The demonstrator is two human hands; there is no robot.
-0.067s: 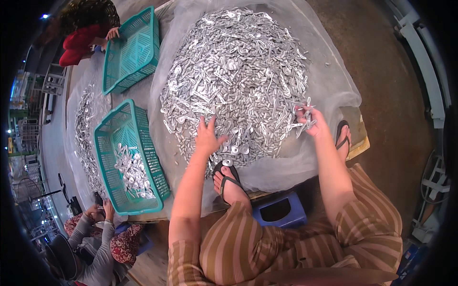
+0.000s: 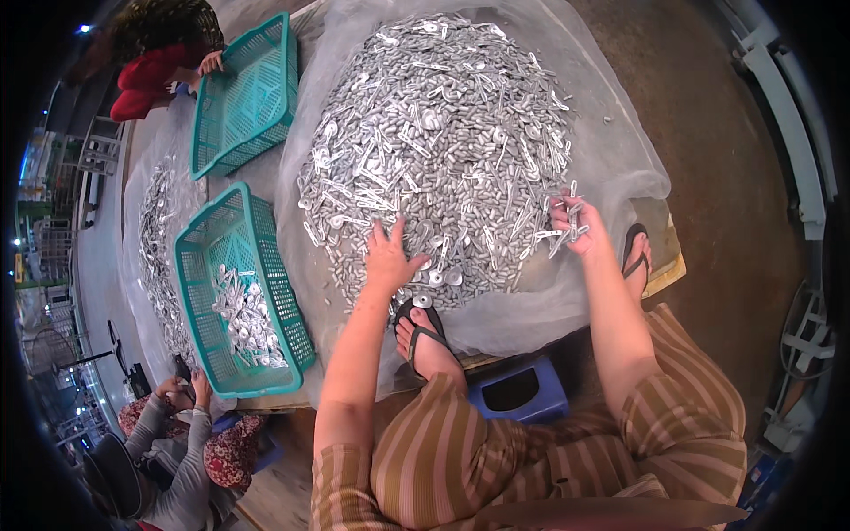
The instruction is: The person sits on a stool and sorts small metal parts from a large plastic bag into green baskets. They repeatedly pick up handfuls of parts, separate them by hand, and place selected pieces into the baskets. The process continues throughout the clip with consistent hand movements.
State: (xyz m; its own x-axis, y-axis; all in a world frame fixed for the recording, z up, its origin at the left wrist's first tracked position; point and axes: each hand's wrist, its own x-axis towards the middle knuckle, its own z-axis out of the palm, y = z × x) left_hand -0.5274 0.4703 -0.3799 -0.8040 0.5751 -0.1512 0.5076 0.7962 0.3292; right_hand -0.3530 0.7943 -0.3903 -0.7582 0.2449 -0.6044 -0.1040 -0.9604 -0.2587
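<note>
A wide heap of small silver-grey metal parts (image 2: 460, 133) is spread in front of me: short pellet-like pieces, long slotted links and round discs. On its near left side my left hand (image 2: 390, 259) lies with fingers spread, fingertips touching the parts and nothing visibly gripped. At the heap's right edge my right hand (image 2: 580, 228) is curled, palm partly up, around several slotted metal links (image 2: 567, 232) that stick out between the fingers. One pale disc (image 2: 422, 302) rests by my sandalled foot (image 2: 429, 350).
Translucent plastic sheeting (image 2: 531, 311) lies under the heap. To the left stands a teal basket (image 2: 297, 341) with metal links inside, and behind it another teal basket (image 2: 288, 80), a person's hand (image 2: 211, 62) on its rim. Another person (image 2: 177, 451) sits lower left. A blue stool (image 2: 540, 398) is beneath me.
My left hand has shifted very slightly to the right over the parts. My right hand stays nearly in place with the links.
</note>
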